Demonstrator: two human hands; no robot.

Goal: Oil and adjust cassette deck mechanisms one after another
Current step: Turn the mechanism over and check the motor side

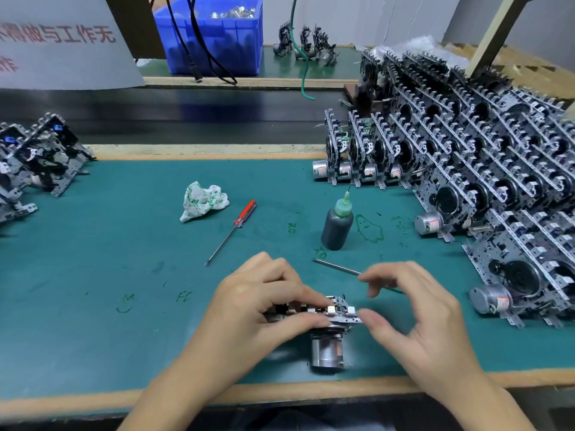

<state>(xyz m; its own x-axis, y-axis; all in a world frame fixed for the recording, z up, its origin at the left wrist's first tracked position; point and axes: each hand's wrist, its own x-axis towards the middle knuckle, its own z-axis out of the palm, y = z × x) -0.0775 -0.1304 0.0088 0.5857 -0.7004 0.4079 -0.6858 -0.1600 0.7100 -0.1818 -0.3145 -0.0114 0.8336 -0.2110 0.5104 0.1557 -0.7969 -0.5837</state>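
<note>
Head view: left hand (261, 306) grips the cassette deck mechanism (326, 325) at the near edge of the worktop (124, 244), motor toward the person. Right hand (413, 309) hovers just beside it, fingers loosely curled, thumb touching its right end (nothing held). Oil bottle (337, 223) stands beyond, nearer the right hand.

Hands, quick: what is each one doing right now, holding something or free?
Left hand: holding the cassette deck mechanism, fingers curled over its top.
Right hand: fingers curled; thumb tip at the mechanism's edge; a real grip cannot be told.
</note>
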